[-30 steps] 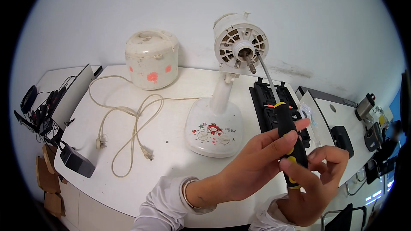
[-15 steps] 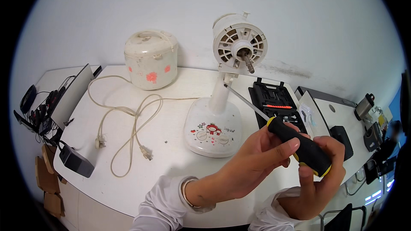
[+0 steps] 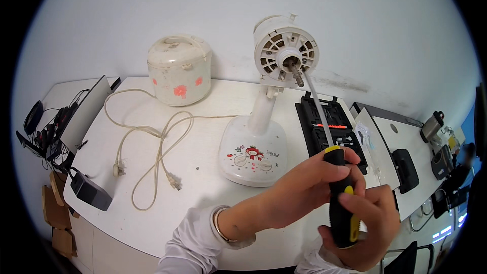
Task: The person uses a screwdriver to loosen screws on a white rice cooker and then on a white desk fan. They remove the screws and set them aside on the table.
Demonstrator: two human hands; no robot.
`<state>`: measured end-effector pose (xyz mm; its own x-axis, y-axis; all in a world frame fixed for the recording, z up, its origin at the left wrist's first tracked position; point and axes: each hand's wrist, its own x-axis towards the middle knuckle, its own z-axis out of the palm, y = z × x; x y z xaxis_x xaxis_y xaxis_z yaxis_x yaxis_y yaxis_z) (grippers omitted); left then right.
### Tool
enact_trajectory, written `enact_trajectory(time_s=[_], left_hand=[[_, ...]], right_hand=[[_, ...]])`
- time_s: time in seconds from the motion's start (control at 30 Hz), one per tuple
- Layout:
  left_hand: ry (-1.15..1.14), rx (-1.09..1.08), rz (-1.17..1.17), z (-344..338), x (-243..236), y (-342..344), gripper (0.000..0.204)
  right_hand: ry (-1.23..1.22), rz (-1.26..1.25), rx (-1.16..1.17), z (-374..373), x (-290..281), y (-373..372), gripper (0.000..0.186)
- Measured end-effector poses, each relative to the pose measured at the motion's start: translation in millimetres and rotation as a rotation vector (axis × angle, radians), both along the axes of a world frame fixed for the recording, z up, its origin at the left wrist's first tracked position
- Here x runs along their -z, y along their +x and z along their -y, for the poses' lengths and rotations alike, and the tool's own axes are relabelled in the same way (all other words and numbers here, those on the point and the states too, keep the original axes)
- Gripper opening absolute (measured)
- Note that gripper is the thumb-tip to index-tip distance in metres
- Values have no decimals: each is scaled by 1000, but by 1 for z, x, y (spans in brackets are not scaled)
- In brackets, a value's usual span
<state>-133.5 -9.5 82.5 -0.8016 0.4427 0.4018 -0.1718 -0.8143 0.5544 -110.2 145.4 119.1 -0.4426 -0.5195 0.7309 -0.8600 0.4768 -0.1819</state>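
A long screwdriver [image 3: 341,200] with a black and yellow handle is held in both hands. My left hand [image 3: 309,185] grips it near the shaft end of the handle, thumb across the top. Lower down, the fingers of my right hand [image 3: 368,226] close round the butt end. The shaft points up and away, its tip overlapping the lower right rim of the motor housing [image 3: 286,53]; whether it touches there I cannot tell. That housing belongs to a white electric fan [image 3: 261,114] without blades or grille, its bare metal spindle facing me. The fan stands upright on its decorated base [image 3: 253,155].
A rice cooker [image 3: 178,73] with red flowers stands at the table's back left. Pale power cords [image 3: 161,137] lie looped before it. Right of the fan is an open black tool case [image 3: 329,124]. A dark adapter box [image 3: 90,190] sits at the left edge.
The screwdriver has swung from pointing up-left at the fan's neck to nearly upright, its tip now near the motor's front. My right hand has moved lower and slightly left with the handle.
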Motion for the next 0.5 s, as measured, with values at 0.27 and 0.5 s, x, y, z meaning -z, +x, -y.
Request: enact_trajectory(time_s=[0.27, 0.5], left_hand=[[-106, -194, -13, 8, 8, -12, 21], [-118, -159, -77, 8, 7, -26, 20]], right_hand=[[70, 104, -22, 13, 0, -19, 58], [85, 125, 76, 16, -3, -16, 56]])
